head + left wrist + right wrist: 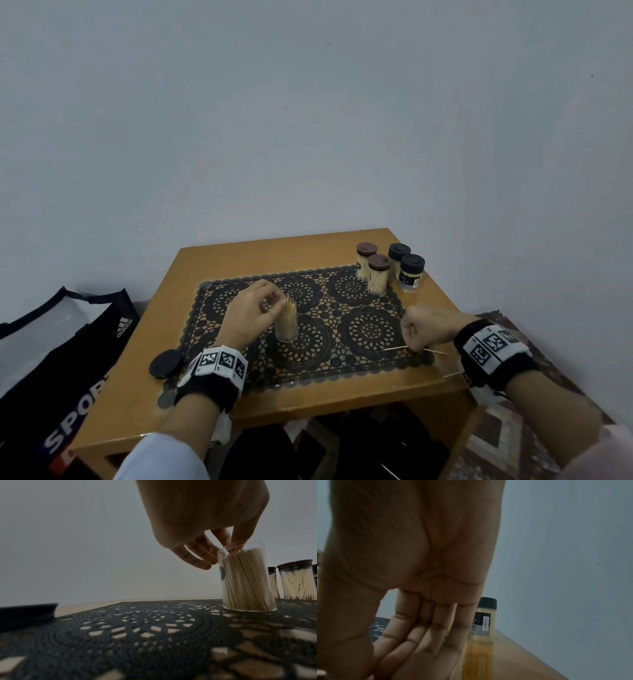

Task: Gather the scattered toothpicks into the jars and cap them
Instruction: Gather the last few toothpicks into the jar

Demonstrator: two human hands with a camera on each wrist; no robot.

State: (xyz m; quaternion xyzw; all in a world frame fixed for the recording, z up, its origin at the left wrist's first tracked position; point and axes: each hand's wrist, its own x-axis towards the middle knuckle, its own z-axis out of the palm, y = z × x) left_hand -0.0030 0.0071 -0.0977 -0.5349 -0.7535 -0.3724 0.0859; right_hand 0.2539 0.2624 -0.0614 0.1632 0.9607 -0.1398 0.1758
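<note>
An open clear jar [287, 329] [247, 582] packed with toothpicks stands on the black lace mat [370, 332]. My left hand [281, 304] [229, 543] is at its mouth, thumb and forefinger pinching toothpicks [289, 303] that stick up above the rim. The jar's black lid [165, 364] [27, 612] lies flat at the mat's left edge. My right hand [412, 346] [419, 649] points its fingers down at the mat's front right corner, holding nothing I can see. Loose toothpicks [395, 348] [436, 351] lie on either side of its fingertips. Another toothpick [450, 375] lies by the table's edge.
Two brown-capped jars [378, 277] and two black-capped jars [411, 274] [485, 620] stand together at the back right of the wooden table [239, 253]. A dark sports bag [68, 359] sits on the floor to the left. A patterned rug [513, 445] lies to the right.
</note>
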